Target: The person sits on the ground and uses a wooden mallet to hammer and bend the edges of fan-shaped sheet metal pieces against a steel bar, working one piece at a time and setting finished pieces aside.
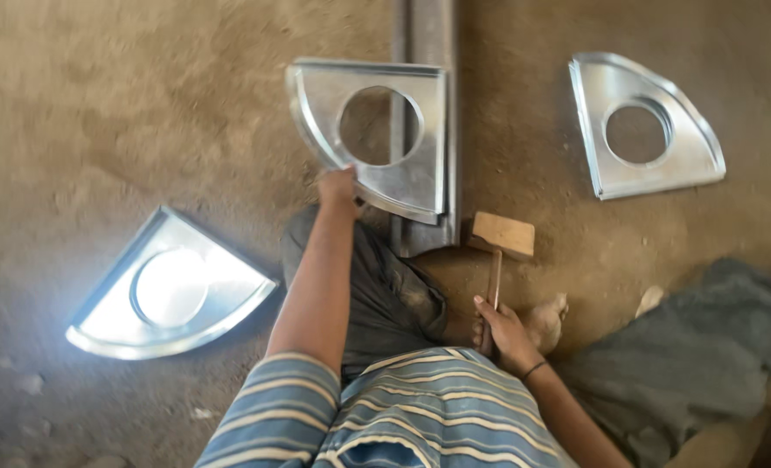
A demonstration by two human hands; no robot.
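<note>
My left hand [338, 187] grips the curved lower edge of a quarter-round sheet-metal piece [420, 156] with a round hole in it. That piece lies on a long steel bar [430, 30] running away from me. My right hand [500, 328] is closed around the handle of a wooden mallet [501, 236], whose head rests on the ground just right of the bar's near end. I sit on the dirt floor with my knees bent, wearing a striped shirt.
Two more quarter-round metal pieces with holes lie on the dirt floor: one at the left [170, 286], bright with glare, one at the upper right [641, 126]. My bare foot [548, 319] is beside the mallet hand.
</note>
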